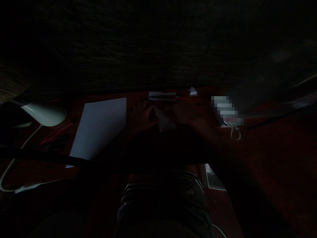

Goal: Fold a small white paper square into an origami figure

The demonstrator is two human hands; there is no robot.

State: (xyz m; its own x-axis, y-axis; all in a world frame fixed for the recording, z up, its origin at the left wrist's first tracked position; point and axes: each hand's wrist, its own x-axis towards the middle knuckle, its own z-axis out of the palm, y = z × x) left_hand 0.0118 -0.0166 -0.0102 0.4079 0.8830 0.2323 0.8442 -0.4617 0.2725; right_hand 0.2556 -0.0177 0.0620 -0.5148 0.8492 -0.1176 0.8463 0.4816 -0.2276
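Observation:
The scene is very dark. My left hand point(141, 114) lies on the reddish table point(272, 148), its fingers closed on the left end of a small folded white paper point(164, 121). My right hand point(184, 112) rests on the paper's right side; its fingers are lost in shadow. A larger white sheet point(99, 127) lies flat just left of my left hand.
A white desk lamp head point(44, 114) and its cable point(10, 165) sit at the left, with a red pen point(55, 134) beside them. A flat white item with a pen point(162, 96) and a paper scrap point(192, 91) lie at the far edge. A blurred white object point(226, 110) lies right.

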